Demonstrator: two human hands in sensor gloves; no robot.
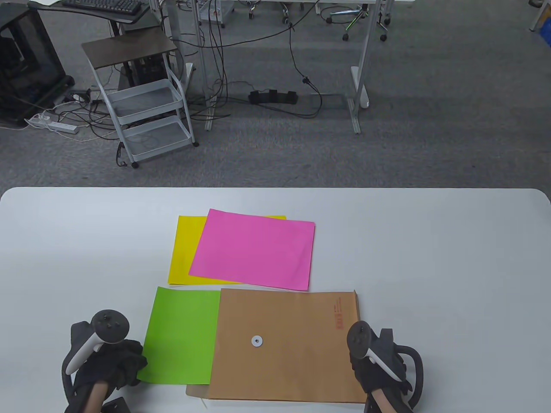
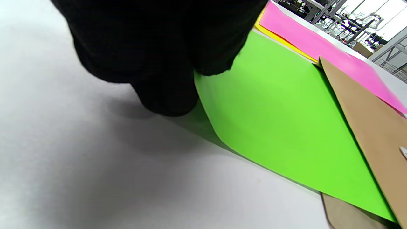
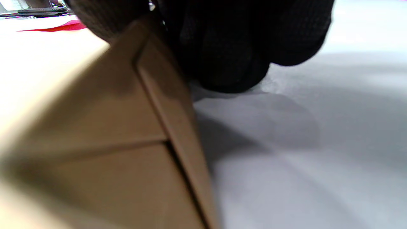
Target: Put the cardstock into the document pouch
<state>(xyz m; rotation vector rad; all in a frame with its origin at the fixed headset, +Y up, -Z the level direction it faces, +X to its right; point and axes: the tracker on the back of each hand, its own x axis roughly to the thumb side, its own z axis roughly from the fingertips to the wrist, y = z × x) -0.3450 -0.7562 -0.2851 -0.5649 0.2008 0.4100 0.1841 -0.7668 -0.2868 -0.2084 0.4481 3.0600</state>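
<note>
A brown document pouch [image 1: 284, 344] lies at the table's front, its white clasp disc [image 1: 257, 341] facing up. A green cardstock sheet [image 1: 183, 335] goes in under the pouch's left end and sticks out to the left. My left hand [image 1: 129, 363] pinches the green sheet's left edge. In the left wrist view that edge of the green sheet [image 2: 279, 121] curls a little off the table beside the pouch [image 2: 375, 127]. My right hand [image 1: 366, 365] grips the pouch's right edge. The right wrist view shows its fingers [image 3: 229, 47] on the raised pouch [image 3: 127, 127].
A pink sheet [image 1: 254, 249] lies across a yellow sheet [image 1: 183, 254] just behind the pouch, mid-table. The pouch's flap [image 1: 196, 390] pokes out at its front left corner. The white table [image 1: 430, 258] extends to both sides; its far edge borders grey carpet.
</note>
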